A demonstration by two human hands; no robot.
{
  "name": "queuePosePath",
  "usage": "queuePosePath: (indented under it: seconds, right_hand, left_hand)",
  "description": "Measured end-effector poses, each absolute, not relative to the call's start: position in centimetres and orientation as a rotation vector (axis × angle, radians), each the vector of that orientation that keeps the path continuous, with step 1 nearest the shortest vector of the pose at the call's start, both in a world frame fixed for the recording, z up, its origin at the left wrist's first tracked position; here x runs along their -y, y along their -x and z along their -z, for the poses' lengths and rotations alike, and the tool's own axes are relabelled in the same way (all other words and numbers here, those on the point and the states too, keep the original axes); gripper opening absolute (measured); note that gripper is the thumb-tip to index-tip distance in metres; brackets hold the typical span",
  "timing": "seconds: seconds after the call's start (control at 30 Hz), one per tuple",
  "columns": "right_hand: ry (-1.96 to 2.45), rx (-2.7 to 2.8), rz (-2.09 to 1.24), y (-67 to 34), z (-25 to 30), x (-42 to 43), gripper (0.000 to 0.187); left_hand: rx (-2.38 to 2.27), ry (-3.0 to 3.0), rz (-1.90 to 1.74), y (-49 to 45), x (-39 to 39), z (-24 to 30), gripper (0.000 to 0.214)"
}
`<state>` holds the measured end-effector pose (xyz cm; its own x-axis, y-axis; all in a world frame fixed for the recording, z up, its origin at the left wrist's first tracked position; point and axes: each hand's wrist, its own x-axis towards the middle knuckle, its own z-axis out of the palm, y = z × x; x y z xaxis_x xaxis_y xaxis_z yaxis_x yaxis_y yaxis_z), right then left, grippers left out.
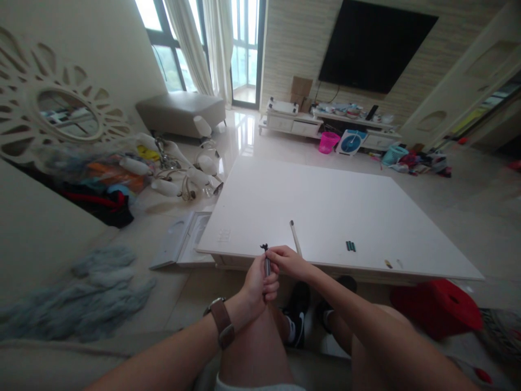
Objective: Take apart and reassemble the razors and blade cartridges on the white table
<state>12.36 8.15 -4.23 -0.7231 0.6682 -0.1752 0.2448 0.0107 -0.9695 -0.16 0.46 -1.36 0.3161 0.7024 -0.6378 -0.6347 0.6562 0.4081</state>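
- A watch (pixel 221 323) with a brown strap is worn on the left wrist; bearings below are taken from the hands, with twelve o'clock straight ahead.
- A slim dark tube (pixel 267 267) is held roughly upright before the near table edge; its black top end is forked or jagged, and what it is cannot be told.
- The tube is wrapped by the curled fingers of the left hand (pixel 260 282), which is closed around its shaft.
- The tube is pinched near its top by the thumb and fingertips of the right hand (pixel 285 260).
- Dark shoes (pixel 299 312) are seen near five o'clock, below the table edge.
- A white table (pixel 325 201) is spread ahead; on it a white rod (pixel 296 237) with a dark tip is laid between one and two o'clock.
- Three dark green cylinders (pixel 350 246) are lined up side by side between two and three o'clock.
- A red stool (pixel 439 307) is placed just past three o'clock.
- A grey fluffy heap (pixel 97 288) is left on the floor near nine o'clock.
- White lamp parts (pixel 175 168) are gathered between ten and eleven o'clock.
- A pink basket (pixel 328 142) is stood near one o'clock, beside a blue-and-white fan (pixel 350 141).
- Above them, a black television (pixel 374 46) is mounted on the wall.
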Motion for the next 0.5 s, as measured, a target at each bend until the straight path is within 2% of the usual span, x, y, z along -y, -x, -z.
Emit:
queuePosePath:
  seconds: [0.2, 0.33, 0.5]
  right_hand:
    - [0.97, 1.671, -1.697, -11.7, 4.7, -8.0, 0.032]
    - [0.942, 1.465, -1.577, -10.8, 4.7, -7.5, 0.03]
    - [0.931, 1.473, -1.446, -10.8, 3.4, -6.0, 0.023]
  left_hand:
    - [-0.869, -0.071, -0.892, 0.3, -0.5, 1.0, 0.048]
    - [-0.813, -0.051, -0.879, 0.4, -0.5, 1.0, 0.054]
    - [-0.764, -0.092, -0.855, 0.3, -0.4, 1.1, 0.059]
